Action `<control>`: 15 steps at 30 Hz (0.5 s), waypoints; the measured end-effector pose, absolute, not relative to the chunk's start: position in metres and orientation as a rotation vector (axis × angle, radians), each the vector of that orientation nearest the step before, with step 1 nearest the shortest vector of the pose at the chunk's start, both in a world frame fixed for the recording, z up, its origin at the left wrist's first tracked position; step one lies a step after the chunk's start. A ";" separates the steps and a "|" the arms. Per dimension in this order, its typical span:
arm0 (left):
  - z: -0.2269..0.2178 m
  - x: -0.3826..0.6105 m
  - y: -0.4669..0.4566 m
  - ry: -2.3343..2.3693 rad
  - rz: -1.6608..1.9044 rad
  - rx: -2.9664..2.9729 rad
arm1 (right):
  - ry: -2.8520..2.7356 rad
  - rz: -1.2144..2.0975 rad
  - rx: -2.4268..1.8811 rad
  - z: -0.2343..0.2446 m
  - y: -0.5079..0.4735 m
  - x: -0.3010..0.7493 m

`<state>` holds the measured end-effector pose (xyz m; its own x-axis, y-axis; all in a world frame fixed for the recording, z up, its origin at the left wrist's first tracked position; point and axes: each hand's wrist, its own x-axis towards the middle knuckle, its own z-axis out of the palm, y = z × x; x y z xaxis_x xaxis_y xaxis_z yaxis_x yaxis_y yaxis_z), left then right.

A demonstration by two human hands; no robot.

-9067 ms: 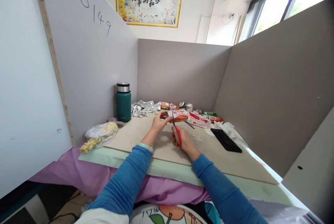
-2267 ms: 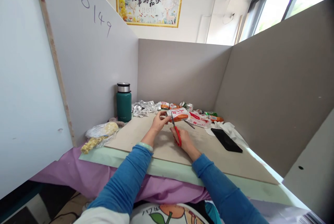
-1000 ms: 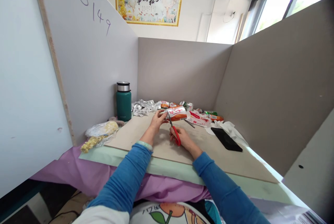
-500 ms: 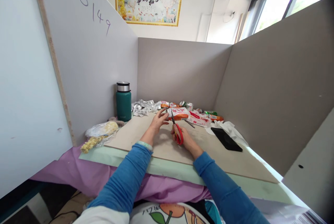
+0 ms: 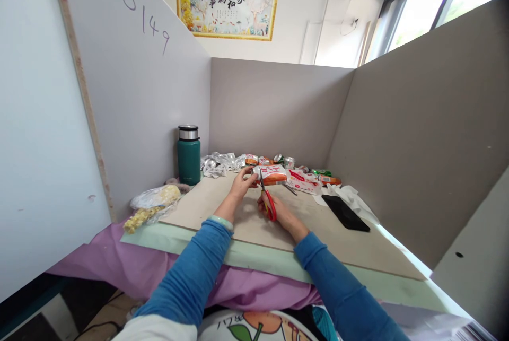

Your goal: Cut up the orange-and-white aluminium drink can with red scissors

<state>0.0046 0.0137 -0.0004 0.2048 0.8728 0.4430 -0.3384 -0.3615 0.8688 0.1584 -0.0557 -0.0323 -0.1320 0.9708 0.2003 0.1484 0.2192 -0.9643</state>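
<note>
My left hand (image 5: 242, 186) is closed on the left end of a white and orange drink can (image 5: 274, 174), which lies sideways above the board. Red-handled scissors (image 5: 271, 206) are gripped in my right hand (image 5: 280, 212), their blades pointing up and away from me. The blades reach the can's left part, close to my left fingertips. Whether they are cutting into the metal is too small to tell. Just right of the can sits a white and red packet (image 5: 303, 182), with a thin dark rod (image 5: 290, 189) in front of it.
Several cans and cut metal scraps (image 5: 222, 163) line the back of the board (image 5: 199, 208). A green bottle (image 5: 189, 158) stands at left, near a plastic bag (image 5: 153, 198). On the right lie a black phone (image 5: 345, 212) and white tissue (image 5: 352, 199). Grey panels (image 5: 278, 102) enclose three sides.
The scissors and my right hand have shifted slightly left. My left fingers have closed in a little more around the can's end, while the can stays nearly in place.
</note>
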 end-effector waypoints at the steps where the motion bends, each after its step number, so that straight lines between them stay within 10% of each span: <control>1: 0.000 0.005 0.014 0.572 1.426 1.388 | -1.492 1.038 -1.127 -0.031 -0.056 0.158; 15: -0.003 0.007 0.023 0.704 1.589 1.463 | -1.494 0.976 -1.198 -0.022 -0.063 0.159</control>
<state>0.0067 0.0226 -0.0033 0.0370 0.8627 0.5044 -0.2067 -0.4872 0.8485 0.1591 -0.0630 -0.0224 -0.0659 0.9794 0.1909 0.2189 0.2008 -0.9549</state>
